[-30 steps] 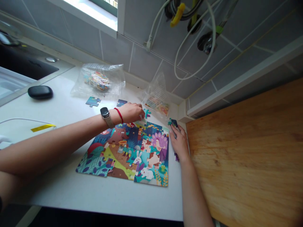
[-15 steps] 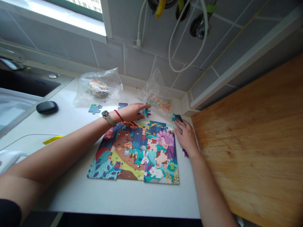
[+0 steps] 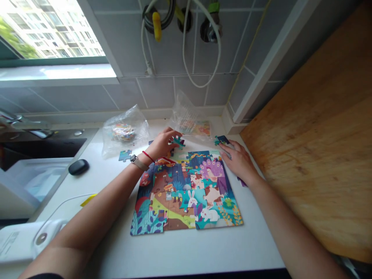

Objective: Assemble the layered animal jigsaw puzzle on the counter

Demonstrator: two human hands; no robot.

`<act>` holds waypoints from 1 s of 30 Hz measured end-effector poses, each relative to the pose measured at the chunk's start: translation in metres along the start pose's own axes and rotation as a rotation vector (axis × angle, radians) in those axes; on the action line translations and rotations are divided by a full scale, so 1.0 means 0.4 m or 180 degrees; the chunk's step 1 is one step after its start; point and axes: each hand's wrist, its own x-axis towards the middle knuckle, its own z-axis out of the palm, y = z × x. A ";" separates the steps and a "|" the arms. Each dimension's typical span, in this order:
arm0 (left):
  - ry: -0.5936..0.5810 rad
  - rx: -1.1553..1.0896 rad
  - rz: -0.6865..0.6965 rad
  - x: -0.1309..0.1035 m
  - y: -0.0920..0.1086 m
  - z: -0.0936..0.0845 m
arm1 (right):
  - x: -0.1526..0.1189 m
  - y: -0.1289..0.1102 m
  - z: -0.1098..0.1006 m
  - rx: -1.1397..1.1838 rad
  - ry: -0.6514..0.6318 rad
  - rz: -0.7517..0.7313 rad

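A colourful jigsaw puzzle (image 3: 186,193) with animals, largely joined, lies flat on the white counter (image 3: 203,250). Above its top edge, my left hand (image 3: 165,143) has its fingers closed on a teal puzzle piece (image 3: 178,143). My right hand (image 3: 236,157) rests on the counter beyond the puzzle's upper right corner, its fingers at a dark and teal piece (image 3: 222,139); whether it grips that piece I cannot tell. A purple piece (image 3: 241,182) shows partly under the right wrist. One blue piece (image 3: 125,155) lies left of my left hand.
Two clear plastic bags, one with pieces (image 3: 123,131) and one with a card (image 3: 202,128), lie at the back. A black mouse-like object (image 3: 78,167) is near the sink (image 3: 43,149). A wooden board (image 3: 314,166) stands right; a white device (image 3: 31,240) lies left.
The camera view has shifted, showing more of the window and sink. My left hand has drawn its fingers together around the teal piece. My right hand remains near the dark piece.
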 end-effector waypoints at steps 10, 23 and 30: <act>-0.0585 -0.1419 -0.0182 -0.035 0.208 -0.002 | -0.005 -0.041 -0.027 -0.0244 -0.0192 0.0150; -0.0838 0.0059 0.0135 -0.134 0.352 0.140 | -0.005 -0.046 -0.030 -0.0293 -0.0361 0.0202; -0.1094 0.0657 0.0653 -0.136 0.350 0.077 | -0.004 -0.050 -0.032 -0.0275 -0.0416 0.0270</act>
